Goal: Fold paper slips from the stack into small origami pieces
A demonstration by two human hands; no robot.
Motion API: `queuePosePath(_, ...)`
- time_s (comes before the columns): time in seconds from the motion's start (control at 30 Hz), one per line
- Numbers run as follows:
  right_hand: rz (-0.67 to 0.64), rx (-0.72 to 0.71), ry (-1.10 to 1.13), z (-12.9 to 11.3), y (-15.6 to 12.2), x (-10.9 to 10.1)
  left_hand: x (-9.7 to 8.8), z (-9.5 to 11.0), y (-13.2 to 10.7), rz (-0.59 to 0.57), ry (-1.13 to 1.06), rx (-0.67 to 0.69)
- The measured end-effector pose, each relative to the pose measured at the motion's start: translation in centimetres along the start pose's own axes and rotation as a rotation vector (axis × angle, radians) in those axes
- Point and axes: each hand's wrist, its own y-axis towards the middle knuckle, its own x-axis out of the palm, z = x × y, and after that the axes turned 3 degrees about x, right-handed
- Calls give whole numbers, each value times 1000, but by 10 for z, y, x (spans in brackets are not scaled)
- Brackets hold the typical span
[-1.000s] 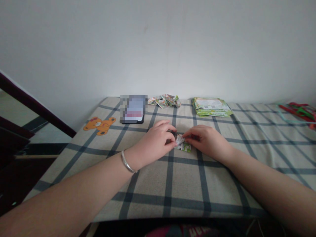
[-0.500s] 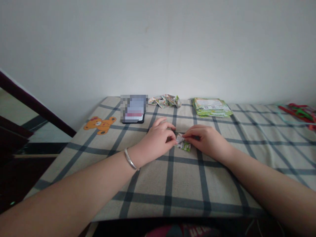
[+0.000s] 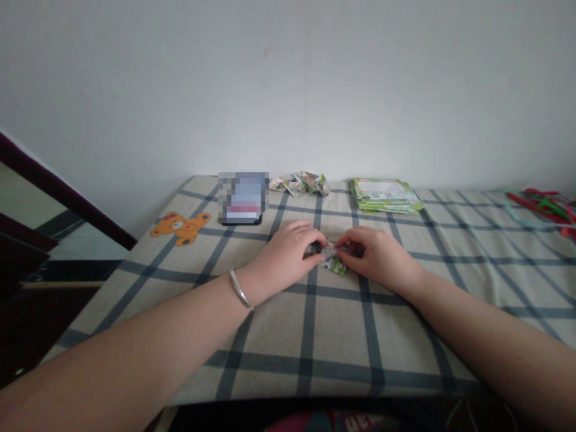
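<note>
A small folded piece of printed paper (image 3: pixel 333 264), green and white, is between my hands just above the checked tablecloth (image 3: pixel 265 336). My left hand (image 3: pixel 292 249) pinches its left side between thumb and fingers; a silver bangle circles that wrist. From the other side, my right hand (image 3: pixel 375 255) pinches the paper's upper right part with thumb and index finger. The fingertips of both hands are close together and hide part of the paper.
Along the wall lie a phone (image 3: pixel 245 201) with a blurred screen, some crumpled folded paper (image 3: pixel 300 183) and a stack of printed leaflets (image 3: pixel 384 195). Red and green items (image 3: pixel 544 207) sit at far right. A bear picture (image 3: pixel 180 228) is at left.
My left index finger has come down onto the paper's upper left edge, so the left hand now pinches it. The right hand has barely moved.
</note>
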Motion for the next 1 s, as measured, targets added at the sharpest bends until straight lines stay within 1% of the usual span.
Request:
queuePosePath(0.13,9,21,-28,-3,1,1,0,-1,2,2,-1,8)
queuePosePath(0.27,-6,44,13,-2,1,0,-1,-4,4,-21,-28,76)
queuePosePath(0.33,-15,25,16,-1,2,0,-1,-3,4,-42,-31,98)
queuePosePath(0.43,-22,-3,1,0,3,0,-1,-1,4,-32,-20,86)
queuePosePath(0.6,-24,82,-10,3,8,7,0,2,3,18,-13,48)
queuePosePath(0.7,-16,88,-28,4,10,11,0,3,3,29,-4,35)
queuePosePath(0.87,0,59,-64,3,9,12,-2,5,3,18,-2,19)
queuePosePath(1.0,6,50,-72,3,9,13,-3,5,2,-22,7,39)
